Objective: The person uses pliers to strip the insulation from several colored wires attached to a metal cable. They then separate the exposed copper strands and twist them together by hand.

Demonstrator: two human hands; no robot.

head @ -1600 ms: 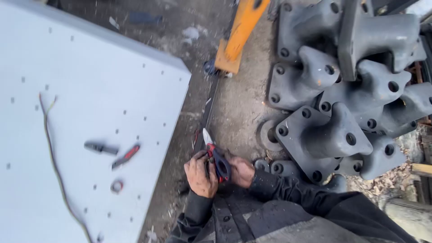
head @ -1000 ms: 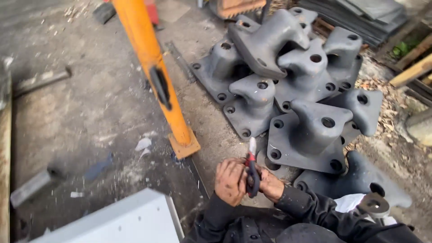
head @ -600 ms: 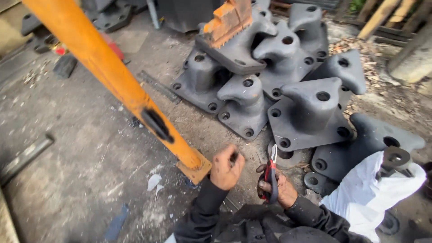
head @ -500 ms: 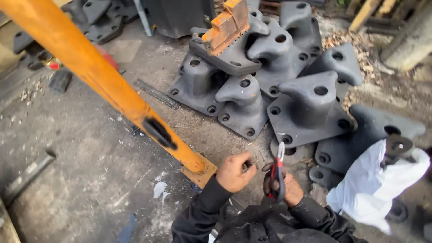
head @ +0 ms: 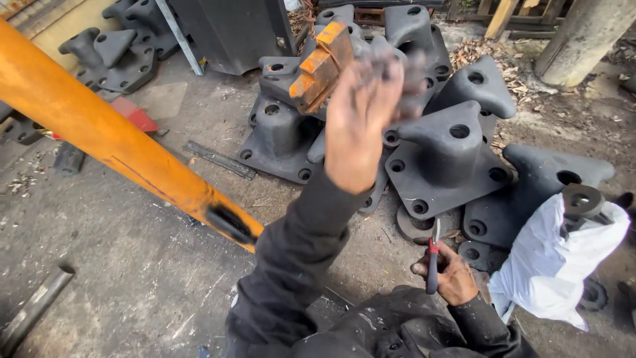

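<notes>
Open concrete floor lower left, bare up to the slanting orange beam. Right and ahead are crowded: grey cast brackets piled close, a white bag at the right edge.

Left hand raised high in front of the pile, fingers blurred, loosely spread, grip empty as far as can be seen.

Right hand low near the lap, grip closed round red-handled pliers, tip up, just beside a bracket's base.
</notes>
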